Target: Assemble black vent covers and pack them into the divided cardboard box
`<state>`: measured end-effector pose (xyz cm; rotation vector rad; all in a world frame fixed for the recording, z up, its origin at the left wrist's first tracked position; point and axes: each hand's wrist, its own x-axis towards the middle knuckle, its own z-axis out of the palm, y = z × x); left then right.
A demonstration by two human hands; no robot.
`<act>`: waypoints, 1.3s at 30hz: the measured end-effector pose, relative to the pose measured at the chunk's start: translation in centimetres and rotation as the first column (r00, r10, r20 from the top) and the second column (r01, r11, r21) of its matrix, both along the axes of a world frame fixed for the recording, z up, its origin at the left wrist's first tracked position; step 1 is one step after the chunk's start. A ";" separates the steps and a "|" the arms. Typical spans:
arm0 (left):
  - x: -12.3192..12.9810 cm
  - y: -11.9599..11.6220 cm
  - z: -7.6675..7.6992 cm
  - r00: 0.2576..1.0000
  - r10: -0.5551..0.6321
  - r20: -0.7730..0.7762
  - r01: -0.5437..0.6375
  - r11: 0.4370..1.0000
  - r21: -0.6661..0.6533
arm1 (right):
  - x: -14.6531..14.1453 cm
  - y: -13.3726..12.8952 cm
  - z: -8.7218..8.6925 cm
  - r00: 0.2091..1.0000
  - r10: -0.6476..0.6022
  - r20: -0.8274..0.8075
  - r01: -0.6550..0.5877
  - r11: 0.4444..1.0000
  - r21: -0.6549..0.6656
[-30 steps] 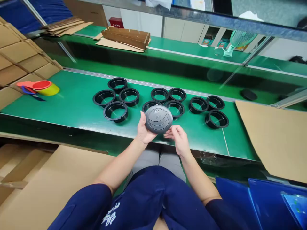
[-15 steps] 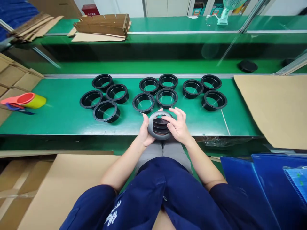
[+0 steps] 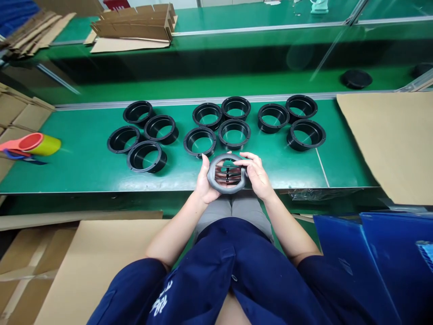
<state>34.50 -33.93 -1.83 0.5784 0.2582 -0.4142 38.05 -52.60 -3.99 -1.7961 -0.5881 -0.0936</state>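
round grey vent (image 3: pixel 228 173) held at the near edge of the green bench (image 3: pixel 84 171), left hand (image 3: pixel 204 184) grasping its rim, seemingly to leave the slats clear for the right hand (image 3: pixel 257 176), whose fingers touch its right side, pinch uncertain; 11 black rings (image 3: pixel 147 168) stand beyond.

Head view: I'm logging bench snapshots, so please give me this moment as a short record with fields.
Held item: round slatted part with a gray rim, near the front edge of the green bench
Left hand: holds its left side
Right hand: fingers at its upper right; firmness of grip unclear
Supplies: eleven black rings, in groups of four, four and three
Left end: red and yellow cup-like items
Right end: cardboard sheet
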 end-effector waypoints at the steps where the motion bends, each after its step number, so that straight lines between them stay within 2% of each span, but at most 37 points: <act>1: 0.0 0.0 -0.1 1.000 0.004 -0.003 -0.004 1.000 -0.002 | -0.1 -0.1 0.0 1.000 0.001 -0.001 -0.001 1.000 -0.001; 4: 0.2 0.1 -0.3 1.000 0.010 -0.027 -0.011 1.000 -0.007 | -0.4 -0.2 0.1 1.000 -0.007 -0.004 0.007 0.999 -0.040; 7: 0.4 0.1 -0.3 0.998 0.023 -0.066 -0.023 1.000 0.002 | -0.7 -0.3 -0.1 0.997 0.016 0.081 -0.001 0.983 -0.184; 10: 0.5 0.2 -0.3 0.993 0.100 -0.067 -0.098 0.995 0.033 | -0.8 -0.3 -0.5 0.951 0.184 0.248 -0.069 0.910 -0.409; 12: 0.4 0.3 -0.4 0.992 0.107 -0.073 -0.103 0.993 0.048 | -0.6 -0.1 -0.3 0.911 0.272 0.311 -0.084 0.859 -0.505; 16: -0.1 0.9 -0.2 0.997 0.014 -0.078 -0.011 0.999 0.048 | -0.1 1.6 1.4 0.884 0.363 0.294 -0.126 0.791 -0.598; 19: -0.8 2.1 0.5 0.998 0.043 -0.047 -0.041 0.997 0.059 | 0.2 3.7 2.8 0.837 0.485 0.253 -0.214 0.716 -0.665; 21: -1.4 3.3 1.1 0.995 0.094 -0.024 -0.093 0.993 0.068 | 0.9 5.4 3.5 0.793 0.549 0.264 -0.256 0.694 -0.673; 23: -2.1 4.9 1.7 0.992 0.129 -0.001 -0.129 0.987 0.094 | 2.4 7.4 4.0 0.792 0.529 0.304 -0.234 0.723 -0.650; 26: -3.2 7.6 2.3 0.987 0.164 0.001 -0.160 0.963 0.215 | 5.9 10.9 4.4 0.859 0.365 0.359 -0.060 0.768 -0.637; 28: -4.0 9.3 2.4 0.980 0.196 -0.017 -0.181 0.932 0.313 | 7.9 13.1 4.1 0.882 0.297 0.366 0.035 0.733 -0.679; 30: -4.9 10.9 2.2 0.974 0.223 -0.034 -0.195 0.908 0.372 | 8.6 14.5 3.4 0.883 0.313 0.348 0.046 0.682 -0.730; 32: -6.1 12.3 2.0 0.970 0.237 -0.052 -0.198 0.897 0.396 | 7.8 15.2 2.4 0.881 0.338 0.329 0.029 0.657 -0.754; 35: -7.9 13.9 1.5 0.968 0.240 -0.078 -0.186 0.886 0.426 | 5.1 15.0 1.4 0.880 0.356 0.315 0.009 0.649 -0.761; 37: -9.0 14.6 1.2 0.966 0.235 -0.105 -0.166 0.880 0.446 | 3.5 14.6 1.8 0.874 0.384 0.296 -0.016 0.633 -0.774; 39: -9.7 15.0 0.9 0.961 0.241 -0.137 -0.151 0.869 0.470 | 2.9 14.3 3.1 0.864 0.412 0.288 -0.047 0.636 -0.770</act>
